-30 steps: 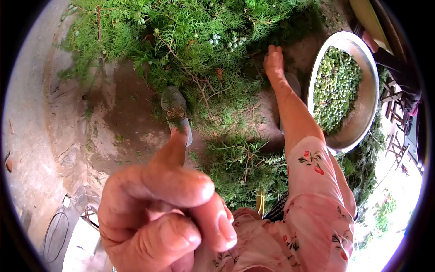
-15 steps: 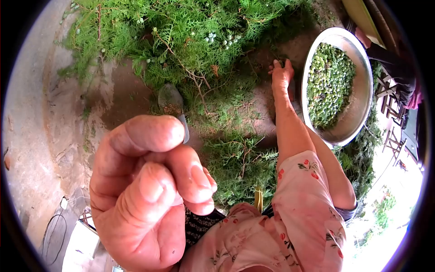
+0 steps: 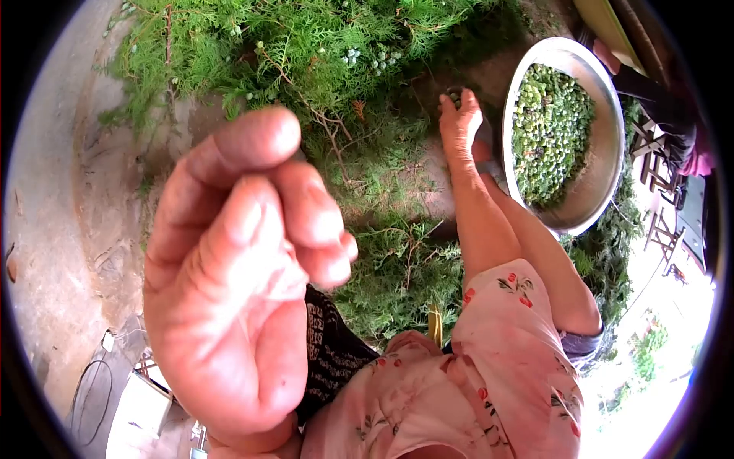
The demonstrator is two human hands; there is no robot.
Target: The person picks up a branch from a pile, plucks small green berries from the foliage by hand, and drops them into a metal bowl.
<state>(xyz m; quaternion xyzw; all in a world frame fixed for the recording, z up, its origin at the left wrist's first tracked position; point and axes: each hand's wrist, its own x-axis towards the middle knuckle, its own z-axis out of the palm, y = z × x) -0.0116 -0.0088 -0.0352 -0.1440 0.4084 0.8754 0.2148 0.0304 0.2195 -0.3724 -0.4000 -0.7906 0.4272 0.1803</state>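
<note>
My left hand (image 3: pixel 245 260) fills the left of the view, close to the camera. Its fingers curl inward around the thumb, and nothing shows between them. Farther off, my right hand (image 3: pixel 460 118) is above the ground beside the basin, fingers bent around a few small green cones (image 3: pixel 456 96), partly hidden by the fingers. Just right of it stands a wide metal basin (image 3: pixel 609 180), holding a heap of similar green cones (image 3: pixel 552 134). Leafy conifer branches (image 3: pixel 329 53), some bearing pale cones, lie ahead of my hands.
More green sprigs (image 3: pixel 401 268) lie on the ground near my lap. Concrete floor (image 3: pixel 53 191) stretches along the left. Another person's dark sleeve (image 3: pixel 657 99) is beyond the basin. Wooden stools (image 3: pixel 661 229) stand at the far right, and a cable (image 3: pixel 88 390) lies lower left.
My left hand has risen in the view, covering a grey object seen behind it before. My right hand has moved slightly left, and green cones now show in its fingers.
</note>
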